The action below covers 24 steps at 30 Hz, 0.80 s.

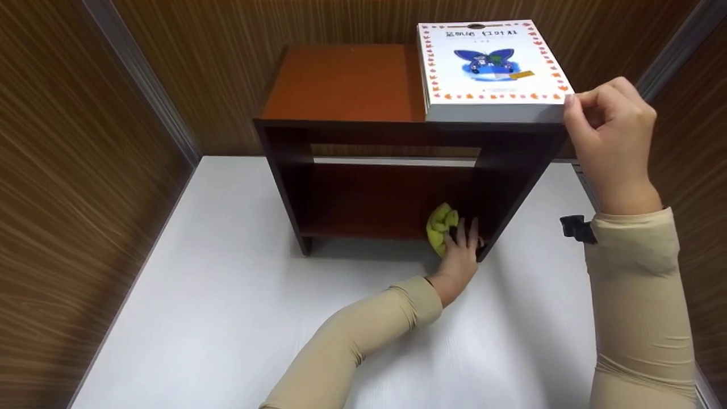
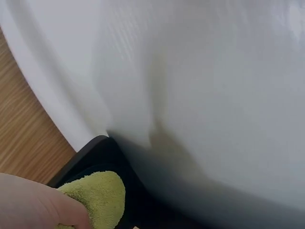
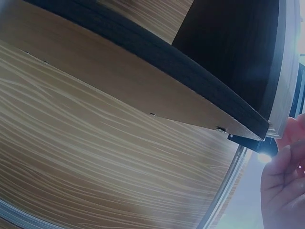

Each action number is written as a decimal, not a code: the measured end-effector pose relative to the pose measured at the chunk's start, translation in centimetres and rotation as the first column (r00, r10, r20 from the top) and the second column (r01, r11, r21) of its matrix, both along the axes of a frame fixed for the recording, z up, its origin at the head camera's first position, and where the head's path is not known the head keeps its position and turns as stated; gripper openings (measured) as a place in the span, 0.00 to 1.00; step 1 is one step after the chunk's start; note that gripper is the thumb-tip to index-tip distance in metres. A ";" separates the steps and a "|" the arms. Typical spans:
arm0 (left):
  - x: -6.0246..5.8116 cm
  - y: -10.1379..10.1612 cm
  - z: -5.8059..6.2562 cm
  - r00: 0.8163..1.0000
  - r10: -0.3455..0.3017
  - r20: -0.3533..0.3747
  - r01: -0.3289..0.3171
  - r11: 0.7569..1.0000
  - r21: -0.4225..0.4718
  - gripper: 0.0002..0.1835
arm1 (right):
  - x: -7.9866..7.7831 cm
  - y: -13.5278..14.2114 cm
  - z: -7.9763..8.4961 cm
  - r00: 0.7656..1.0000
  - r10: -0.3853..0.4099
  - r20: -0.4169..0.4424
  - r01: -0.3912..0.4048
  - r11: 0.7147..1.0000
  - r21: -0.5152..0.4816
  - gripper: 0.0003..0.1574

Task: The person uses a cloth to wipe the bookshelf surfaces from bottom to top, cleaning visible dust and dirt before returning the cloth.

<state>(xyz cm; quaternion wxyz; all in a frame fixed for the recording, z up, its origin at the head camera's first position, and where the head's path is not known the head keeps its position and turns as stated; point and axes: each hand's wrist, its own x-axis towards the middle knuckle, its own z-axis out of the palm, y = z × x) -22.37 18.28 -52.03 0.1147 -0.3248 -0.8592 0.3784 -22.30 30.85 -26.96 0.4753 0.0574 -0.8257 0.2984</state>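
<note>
A yellow-green cloth (image 1: pixel 438 228) lies bunched at the right end of the lower board in a small dark-brown shelf unit (image 1: pixel 363 199). My left hand (image 1: pixel 459 258) holds the cloth against the inner right corner, partly covering it. In the left wrist view, the thumb (image 2: pixel 43 205) lies across the fuzzy cloth (image 2: pixel 106 198). At the upper right, my right hand (image 1: pixel 616 130) pinches the front right corner of the white picture books (image 1: pixel 494 62) stacked on the unit's top. The right wrist view shows those fingertips (image 3: pixel 281 160) beside the unit's top corner.
The unit stands on a white table (image 1: pixel 199 295) between wood-grain walls (image 1: pixel 74 142). Left of the books, the reddish-brown top board (image 1: pixel 346 85) shows. A black clip-like piece (image 1: pixel 578 228) sticks out at the right sleeve cuff.
</note>
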 end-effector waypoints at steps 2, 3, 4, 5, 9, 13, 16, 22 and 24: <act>0.2 -0.2 0.0 1.000 -0.019 -0.008 0.019 1.000 -0.014 0.28 | 0.0 -0.1 -0.1 1.000 -0.007 -0.002 0.007 1.000 -0.017 0.16; 0.2 -0.4 0.0 0.999 -0.029 -0.015 0.029 0.999 -0.021 0.28 | 0.0 -0.1 -0.1 1.000 -0.008 -0.010 0.008 1.000 -0.010 0.16; 0.2 -0.7 0.0 0.999 -0.039 -0.019 0.038 0.999 -0.032 0.28 | 0.0 -0.1 -0.2 1.000 -0.008 -0.012 0.008 1.000 -0.005 0.17; 0.2 -1.0 0.0 0.999 -0.044 -0.019 0.044 0.999 -0.031 0.27 | 0.0 -0.2 -0.3 1.000 -0.007 -0.014 0.008 1.000 0.003 0.17; 0.0 -2.7 0.0 0.998 -0.069 -0.008 0.068 0.997 -0.039 0.26 | -0.1 -0.5 -0.5 1.000 0.001 -0.020 -0.001 1.000 0.000 0.17; -0.3 -4.7 0.5 0.997 -0.072 0.019 0.073 0.994 -0.084 0.24 | -0.1 -0.5 -0.5 1.000 -0.010 -0.029 0.009 1.000 -0.026 0.18; -0.6 -6.8 1.0 0.997 -0.064 0.036 0.067 0.992 -0.105 0.24 | -0.1 -0.2 -0.4 0.999 -0.008 -0.043 0.008 1.000 0.006 0.18; -1.5 -13.4 1.0 0.998 -0.045 0.053 0.040 0.994 0.100 0.18 | -0.2 0.0 -0.4 0.998 0.004 -0.065 -0.001 0.999 0.052 0.18; -1.8 -15.7 0.9 0.998 -0.046 0.049 0.034 0.977 0.213 0.17 | -0.2 0.0 -0.3 0.998 0.002 -0.063 0.001 0.999 0.043 0.17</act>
